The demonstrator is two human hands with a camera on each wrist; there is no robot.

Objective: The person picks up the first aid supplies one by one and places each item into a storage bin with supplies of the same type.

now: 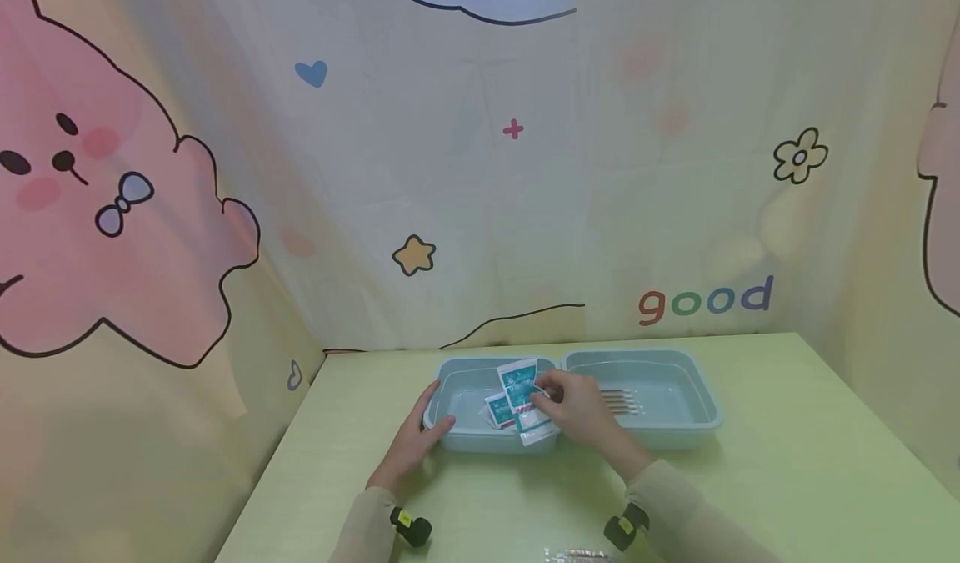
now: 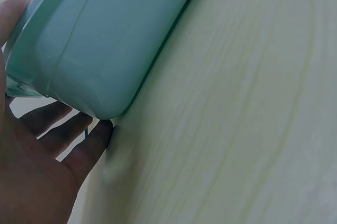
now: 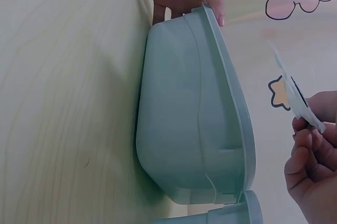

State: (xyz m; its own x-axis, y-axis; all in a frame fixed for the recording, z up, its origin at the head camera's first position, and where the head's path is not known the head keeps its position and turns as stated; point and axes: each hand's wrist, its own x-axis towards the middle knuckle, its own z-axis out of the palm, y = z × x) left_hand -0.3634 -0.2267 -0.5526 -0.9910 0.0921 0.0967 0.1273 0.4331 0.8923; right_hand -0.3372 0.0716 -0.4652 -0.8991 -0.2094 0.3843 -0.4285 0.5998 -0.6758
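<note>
My left hand holds the left end of the left light-blue plastic basin, its thumb at the front rim and its fingers along the outer side. Over this basin, my right hand pinches a small teal-and-white sachet between thumb and fingers. Edge-on, the held sachet appears thin in the right wrist view. Below it another sachet overlaps the basin's front rim; whether it is also held, I cannot tell. More sachets lie inside the basin, partly covered.
Beside it on the right stands a matching basin with several cotton swabs in it, partly behind my right hand. A clear packet shows at the bottom edge of the head view, on the pale table. A printed curtain hangs behind.
</note>
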